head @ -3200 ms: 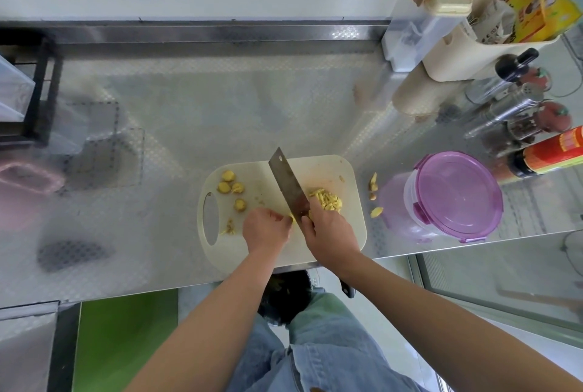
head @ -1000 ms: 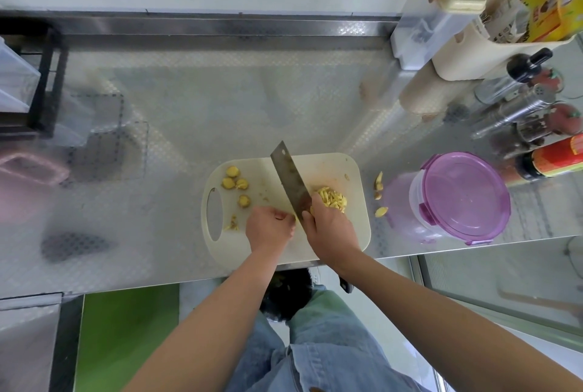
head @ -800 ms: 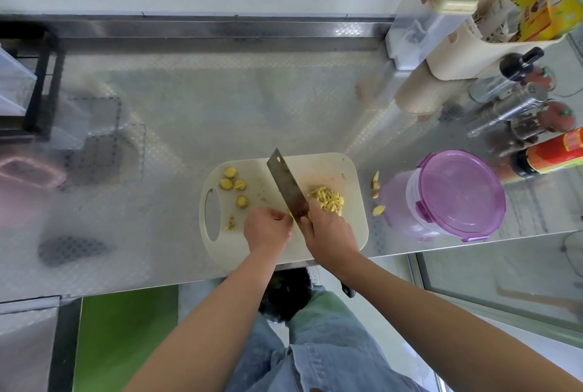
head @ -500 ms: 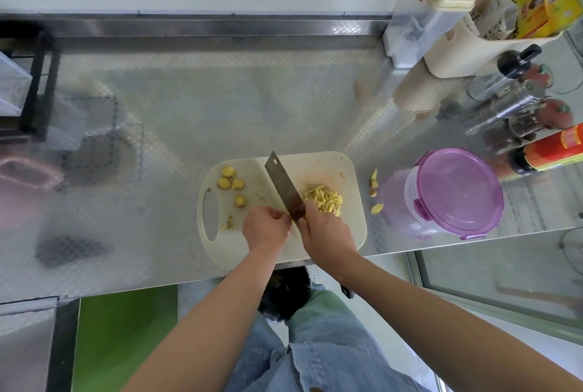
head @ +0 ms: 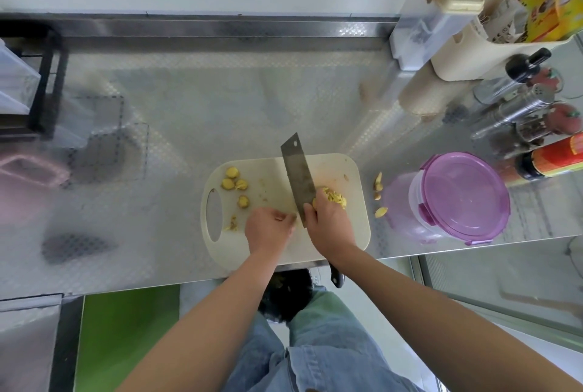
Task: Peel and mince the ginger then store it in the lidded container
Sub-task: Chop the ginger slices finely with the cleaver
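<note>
On the cream cutting board (head: 271, 177), in the head view, the right hand (head: 329, 227) gripped the cleaver (head: 298, 177). Its fingers were wrapped round the handle close to the blade's heel, and the dark handle end stuck out behind the wrist. The blade ran away from those fingers toward the board's far edge.

The pile of chopped ginger (head: 334, 199) lay just beyond the right knuckles, touching them, on the blade's right side. The left hand (head: 268, 229) sat just beside the blade's left face. Its fingers (head: 285, 218) were curled under, tips toward the steel; whether they pinched a piece of ginger could not be told.

Four round ginger slices (head: 235, 183) lay beyond and left of those fingers, apart from them. Ginger scraps (head: 378, 189) lay on the steel counter (head: 220, 107), right of the right hand, between the board and the purple lidded container (head: 457, 199), which had its lid on.
</note>
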